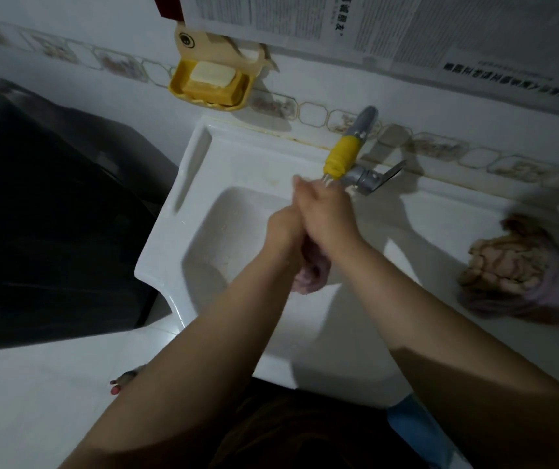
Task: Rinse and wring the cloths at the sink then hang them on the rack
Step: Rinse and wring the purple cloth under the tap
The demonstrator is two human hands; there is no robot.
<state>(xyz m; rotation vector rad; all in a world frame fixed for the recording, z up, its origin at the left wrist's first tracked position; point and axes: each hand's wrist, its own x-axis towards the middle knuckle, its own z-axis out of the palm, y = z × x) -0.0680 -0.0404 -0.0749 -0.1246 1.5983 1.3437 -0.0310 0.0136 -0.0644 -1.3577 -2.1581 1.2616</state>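
Two hands clasped over sink, left hand and right hand gripping pink cloth

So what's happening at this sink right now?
A person is working a pinkish cloth over the white sink. The left hand and right hand are clasped together around it, just below the tap with the yellow sleeve. Another bunched cloth waits on the ledge to the right. No rack is in view.
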